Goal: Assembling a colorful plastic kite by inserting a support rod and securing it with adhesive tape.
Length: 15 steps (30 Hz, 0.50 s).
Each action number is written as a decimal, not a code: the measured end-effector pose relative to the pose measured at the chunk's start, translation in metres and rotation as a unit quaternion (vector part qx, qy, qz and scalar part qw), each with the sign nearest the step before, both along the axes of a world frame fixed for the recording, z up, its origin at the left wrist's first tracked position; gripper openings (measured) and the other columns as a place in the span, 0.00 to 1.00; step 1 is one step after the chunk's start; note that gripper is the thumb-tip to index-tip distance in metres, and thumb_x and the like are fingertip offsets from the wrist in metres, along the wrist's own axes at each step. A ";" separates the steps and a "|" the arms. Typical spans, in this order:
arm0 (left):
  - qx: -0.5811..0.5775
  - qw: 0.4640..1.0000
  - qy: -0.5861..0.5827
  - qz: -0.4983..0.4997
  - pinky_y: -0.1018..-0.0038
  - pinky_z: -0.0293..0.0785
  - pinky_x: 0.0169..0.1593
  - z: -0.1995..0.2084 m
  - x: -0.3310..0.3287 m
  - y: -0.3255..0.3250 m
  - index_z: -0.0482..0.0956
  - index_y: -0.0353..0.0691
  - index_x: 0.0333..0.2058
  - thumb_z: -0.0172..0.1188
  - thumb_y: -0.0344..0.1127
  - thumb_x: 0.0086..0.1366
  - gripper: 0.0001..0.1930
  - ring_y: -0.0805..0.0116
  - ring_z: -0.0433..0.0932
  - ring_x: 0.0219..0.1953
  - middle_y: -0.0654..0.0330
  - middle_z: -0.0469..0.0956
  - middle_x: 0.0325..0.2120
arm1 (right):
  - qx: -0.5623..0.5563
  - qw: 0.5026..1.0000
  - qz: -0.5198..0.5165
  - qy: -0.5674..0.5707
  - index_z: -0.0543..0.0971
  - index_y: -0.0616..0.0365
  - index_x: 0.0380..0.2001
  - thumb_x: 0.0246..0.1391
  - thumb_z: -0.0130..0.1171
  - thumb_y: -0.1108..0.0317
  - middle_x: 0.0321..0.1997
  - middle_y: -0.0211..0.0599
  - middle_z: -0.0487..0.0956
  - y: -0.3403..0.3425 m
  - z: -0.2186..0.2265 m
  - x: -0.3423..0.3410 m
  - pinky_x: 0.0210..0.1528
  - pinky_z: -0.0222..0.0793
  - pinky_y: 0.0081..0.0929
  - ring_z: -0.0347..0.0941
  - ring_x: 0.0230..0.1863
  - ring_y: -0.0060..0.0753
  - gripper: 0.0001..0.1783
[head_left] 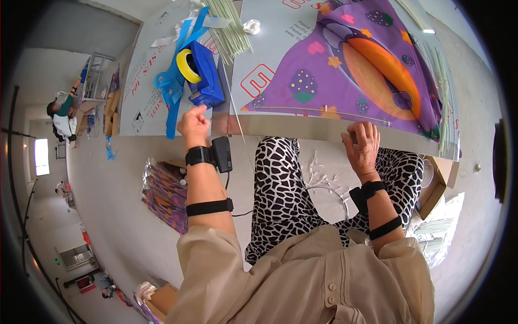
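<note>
My left hand (195,127) is closed at the front end of a blue tape dispenser (211,73) that holds a yellow-cored roll (187,66). One finger reaches up to the dispenser's edge; whatever is between the fingers is too small to make out. At the table's near edge, my right hand (362,142) has its fingers bent together just below a purple printed sheet (291,89). What it may grip is hidden. The sheet shows strawberries, stars and a large orange shape. A thin pale rod (324,112) lies along its near border.
Blue strips (174,81) and a bundle of pale thin sticks (226,27) lie on the table (145,92). More sticks (442,92) line its right end. Below are a packed purple bundle (164,197), white pieces (318,173) and a cardboard box (434,183). Another person (65,116) is far left.
</note>
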<state>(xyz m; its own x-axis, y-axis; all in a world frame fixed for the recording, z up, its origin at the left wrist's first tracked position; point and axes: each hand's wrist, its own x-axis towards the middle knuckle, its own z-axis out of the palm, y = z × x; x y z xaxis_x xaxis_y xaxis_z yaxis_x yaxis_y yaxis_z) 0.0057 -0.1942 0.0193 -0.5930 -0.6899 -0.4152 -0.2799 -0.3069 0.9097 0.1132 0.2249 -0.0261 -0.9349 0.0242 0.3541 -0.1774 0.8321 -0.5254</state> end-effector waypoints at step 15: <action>0.187 0.912 0.145 -0.333 0.82 0.58 0.17 0.005 0.053 0.245 0.65 0.40 0.51 0.52 0.30 0.60 0.19 0.74 0.66 0.15 0.39 0.77 0.40 | -0.129 0.991 -0.024 0.034 0.73 0.54 0.23 0.35 0.55 0.74 0.29 0.34 0.72 0.007 -0.006 -0.004 0.37 0.62 0.36 0.68 0.35 0.43 0.06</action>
